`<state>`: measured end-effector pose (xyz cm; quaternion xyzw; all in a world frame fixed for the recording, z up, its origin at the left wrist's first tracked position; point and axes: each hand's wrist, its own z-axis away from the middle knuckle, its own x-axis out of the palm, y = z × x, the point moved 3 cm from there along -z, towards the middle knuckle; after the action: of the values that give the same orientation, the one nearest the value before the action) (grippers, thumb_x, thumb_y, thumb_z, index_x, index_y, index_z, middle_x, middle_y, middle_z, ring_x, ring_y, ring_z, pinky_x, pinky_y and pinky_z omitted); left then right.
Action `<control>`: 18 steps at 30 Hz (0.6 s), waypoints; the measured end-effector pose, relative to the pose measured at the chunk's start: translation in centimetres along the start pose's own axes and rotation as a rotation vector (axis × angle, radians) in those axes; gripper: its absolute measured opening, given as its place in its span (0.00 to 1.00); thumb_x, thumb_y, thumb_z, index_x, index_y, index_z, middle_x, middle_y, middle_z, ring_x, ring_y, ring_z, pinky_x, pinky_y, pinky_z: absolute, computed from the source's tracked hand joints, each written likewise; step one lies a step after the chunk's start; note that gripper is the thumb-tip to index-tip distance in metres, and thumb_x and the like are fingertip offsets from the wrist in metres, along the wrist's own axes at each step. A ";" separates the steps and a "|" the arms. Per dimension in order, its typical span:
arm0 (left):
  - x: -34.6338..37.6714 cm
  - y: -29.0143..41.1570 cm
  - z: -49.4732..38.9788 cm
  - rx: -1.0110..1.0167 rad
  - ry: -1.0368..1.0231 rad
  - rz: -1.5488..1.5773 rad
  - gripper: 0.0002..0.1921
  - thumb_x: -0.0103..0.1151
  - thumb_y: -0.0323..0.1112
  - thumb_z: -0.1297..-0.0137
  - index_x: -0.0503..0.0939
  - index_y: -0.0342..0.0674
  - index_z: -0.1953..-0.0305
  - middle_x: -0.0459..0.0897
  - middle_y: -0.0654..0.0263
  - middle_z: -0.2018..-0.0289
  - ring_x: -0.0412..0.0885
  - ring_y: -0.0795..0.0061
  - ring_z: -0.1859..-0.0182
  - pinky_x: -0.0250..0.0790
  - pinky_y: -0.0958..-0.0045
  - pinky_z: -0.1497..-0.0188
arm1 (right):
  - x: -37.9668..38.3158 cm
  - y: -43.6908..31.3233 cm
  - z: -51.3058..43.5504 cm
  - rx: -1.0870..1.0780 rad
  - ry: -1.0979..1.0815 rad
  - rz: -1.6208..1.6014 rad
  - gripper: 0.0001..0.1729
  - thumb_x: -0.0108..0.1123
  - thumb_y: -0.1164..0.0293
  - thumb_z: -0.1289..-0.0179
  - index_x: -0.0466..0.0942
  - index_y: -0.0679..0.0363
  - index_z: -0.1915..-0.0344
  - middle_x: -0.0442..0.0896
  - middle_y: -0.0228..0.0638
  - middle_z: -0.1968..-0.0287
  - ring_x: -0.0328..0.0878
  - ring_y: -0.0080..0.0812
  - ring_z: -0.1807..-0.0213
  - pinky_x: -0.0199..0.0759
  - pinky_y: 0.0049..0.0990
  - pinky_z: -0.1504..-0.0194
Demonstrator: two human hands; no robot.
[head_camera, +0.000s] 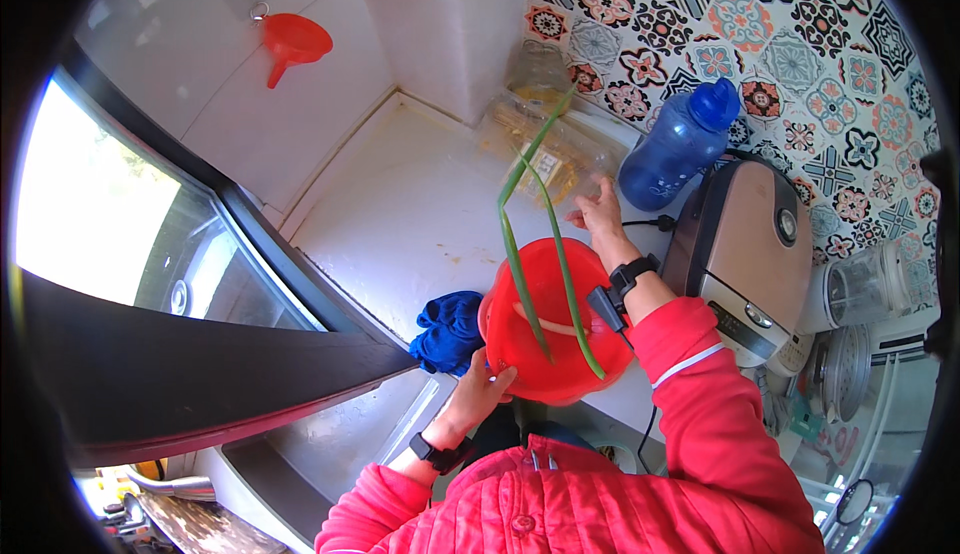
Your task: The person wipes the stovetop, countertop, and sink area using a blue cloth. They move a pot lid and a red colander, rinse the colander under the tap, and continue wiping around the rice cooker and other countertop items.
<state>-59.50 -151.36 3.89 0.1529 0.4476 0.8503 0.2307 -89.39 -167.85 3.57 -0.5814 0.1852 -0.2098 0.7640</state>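
A red plastic basin (555,276) sits before me at the counter's front edge. Long green onion leaves (517,254) stick up out of it, and a pale pinkish strip-like thing lies inside. My left hand (480,389) grips the basin's near left rim, thumb on top. Past the rim on the far right, my right hand (598,213) is stretched out with its fingers apart, holding nothing, near a clear plastic container (547,153) with yellowish contents. A crumpled blue cloth (448,333) touches the basin's left side.
A blue water bottle (675,145) and a rice cooker (750,254) stand on the right. Behind them is a patterned tile wall (795,59). A red funnel (298,38) hangs on the far wall. A window (150,216) and a metal sink (330,434) are on the left.
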 end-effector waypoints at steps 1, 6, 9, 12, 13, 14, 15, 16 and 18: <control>0.2 -0.1 -0.5 -0.015 0.008 0.008 0.29 0.53 0.38 0.29 0.53 0.36 0.35 0.78 0.53 0.50 0.82 0.66 0.53 0.80 0.70 0.60 | -0.6 -0.5 0.0 -0.029 0.016 -0.006 0.36 0.56 0.81 0.41 0.56 0.57 0.33 0.76 0.38 0.65 0.81 0.30 0.78 0.70 0.21 0.81; 0.5 -0.3 -1.4 -0.046 -0.071 0.182 0.26 0.47 0.29 0.29 0.51 0.39 0.34 0.72 0.54 0.46 0.81 0.62 0.52 0.82 0.64 0.60 | -3.5 -3.4 0.1 -0.144 0.149 0.048 0.35 0.56 0.81 0.41 0.57 0.59 0.33 0.76 0.36 0.66 0.76 0.26 0.81 0.64 0.20 0.83; -0.3 -0.8 -0.7 -0.045 -0.059 0.231 0.26 0.46 0.26 0.30 0.51 0.40 0.34 0.72 0.55 0.46 0.81 0.62 0.51 0.82 0.64 0.61 | -5.4 -6.2 0.3 -0.221 0.236 -0.008 0.36 0.56 0.81 0.40 0.58 0.53 0.32 0.77 0.35 0.66 0.76 0.24 0.80 0.68 0.20 0.81; -1.2 -1.9 0.5 -0.035 -0.020 0.215 0.27 0.45 0.25 0.30 0.52 0.41 0.33 0.71 0.60 0.44 0.78 0.66 0.47 0.81 0.66 0.57 | -7.0 -9.3 1.0 -0.257 0.254 0.006 0.37 0.58 0.81 0.39 0.57 0.50 0.32 0.76 0.35 0.62 0.75 0.23 0.80 0.70 0.19 0.80; -1.5 -2.4 1.0 -0.050 -0.008 0.217 0.27 0.45 0.24 0.30 0.53 0.41 0.32 0.71 0.62 0.43 0.77 0.68 0.46 0.80 0.66 0.55 | -7.3 -10.2 1.3 -0.261 0.256 0.017 0.37 0.58 0.80 0.39 0.58 0.49 0.32 0.76 0.36 0.61 0.75 0.23 0.80 0.71 0.18 0.80; -1.8 -2.6 1.4 0.005 -0.012 0.197 0.27 0.45 0.24 0.31 0.52 0.42 0.33 0.72 0.61 0.44 0.78 0.67 0.49 0.80 0.66 0.59 | -7.4 -11.0 1.8 -0.287 0.228 0.014 0.37 0.60 0.79 0.41 0.59 0.49 0.32 0.75 0.38 0.59 0.75 0.24 0.79 0.72 0.20 0.80; -2.0 -2.7 1.7 0.042 -0.023 0.189 0.28 0.45 0.23 0.32 0.51 0.42 0.33 0.73 0.60 0.46 0.80 0.65 0.51 0.81 0.67 0.63 | -7.7 -11.6 2.4 -0.283 0.232 0.020 0.37 0.61 0.79 0.42 0.60 0.50 0.33 0.73 0.40 0.58 0.74 0.25 0.79 0.73 0.21 0.80; -2.3 -3.1 2.1 -0.005 -0.036 0.233 0.27 0.44 0.21 0.32 0.55 0.41 0.32 0.71 0.64 0.43 0.76 0.71 0.45 0.77 0.67 0.51 | -7.9 -12.1 3.0 -0.274 0.217 -0.004 0.37 0.61 0.79 0.42 0.60 0.51 0.33 0.74 0.41 0.57 0.74 0.25 0.80 0.72 0.21 0.80; -3.1 -3.0 2.7 0.106 -0.015 0.182 0.28 0.43 0.20 0.33 0.57 0.41 0.32 0.73 0.64 0.43 0.78 0.70 0.46 0.78 0.66 0.50 | -8.3 -13.3 4.1 -0.253 0.175 -0.033 0.38 0.62 0.78 0.43 0.59 0.54 0.33 0.75 0.42 0.58 0.76 0.26 0.80 0.73 0.21 0.80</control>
<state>-54.89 -149.65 2.74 0.2113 0.4745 0.8417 0.1473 -95.63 -163.22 17.81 -0.6555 0.2665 -0.2470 0.6620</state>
